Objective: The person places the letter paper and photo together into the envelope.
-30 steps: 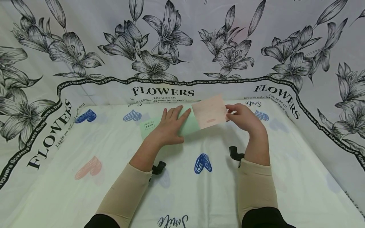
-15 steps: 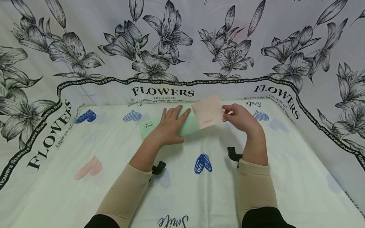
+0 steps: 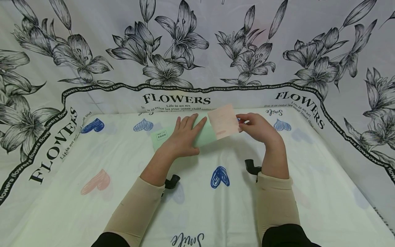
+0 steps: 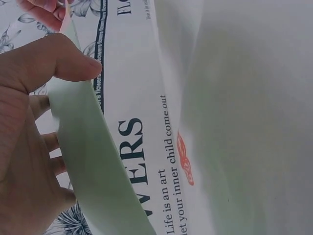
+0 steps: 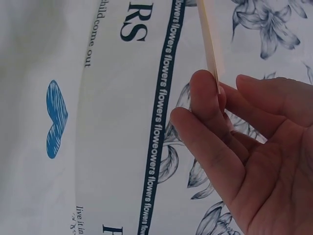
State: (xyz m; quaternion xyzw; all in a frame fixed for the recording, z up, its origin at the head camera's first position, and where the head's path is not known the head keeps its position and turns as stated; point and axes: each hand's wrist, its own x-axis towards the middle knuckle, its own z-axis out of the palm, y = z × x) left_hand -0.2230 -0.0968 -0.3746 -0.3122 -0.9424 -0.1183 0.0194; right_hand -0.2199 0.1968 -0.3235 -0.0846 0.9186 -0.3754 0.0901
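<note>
In the head view my left hand [image 3: 179, 139] lies spread over a pale green envelope [image 3: 205, 135] with a small printed box. The left wrist view shows the thumb [image 4: 78, 68] on one face of the envelope and the fingers behind it. A pale pink card [image 3: 223, 123] sticks out from the envelope's right end; its left part is out of sight. At the card's outer edge, my right hand [image 3: 259, 127] pinches with its fingertips. In the right wrist view the card's end [image 5: 212, 54] runs between two curled fingers [image 5: 203, 93].
A white cloth [image 3: 123, 206] with printed hearts and words covers the table. Behind it hangs a flower-printed sheet [image 3: 210, 65] with a dark lettered band. Small black mounts sit at the left wrist [image 3: 171, 182] and right wrist [image 3: 252, 167].
My right hand has shifted left with the pink card's outer edge. Less of the card shows beyond the envelope. My left hand and the envelope have stayed in place.
</note>
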